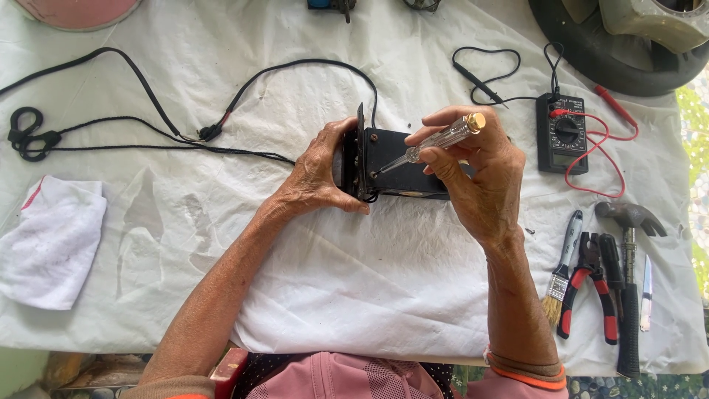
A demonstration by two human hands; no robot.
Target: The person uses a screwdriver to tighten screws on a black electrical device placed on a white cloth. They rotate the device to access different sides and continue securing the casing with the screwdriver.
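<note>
1. Left hand (319, 171) is closed around the left end of a black rectangular box-shaped device (395, 166), steadying it on the white cloth-covered table (369, 281).
2. Right hand (473, 174) pinches a clear-handled screwdriver with a brass cap (442, 139), its tip touching the device's face just beside the left thumb.
3. Black cable (310, 66) leaves the device and loops away beyond the left hand.
4. Beyond and to the right of the right hand lies a black digital multimeter with a yellow label patch (563, 133), with red lead (602, 159) and black probe (480, 83) spread around it.
5. Right of the right forearm: small paintbrush (563, 270), red-handled pliers (588, 284), black-handled claw hammer (629, 281).
6. Folded white rag (50, 240) lies well left of the left forearm.
7. Open cloth lies between the forearms; the table's near edge runs under the elbows.
</note>
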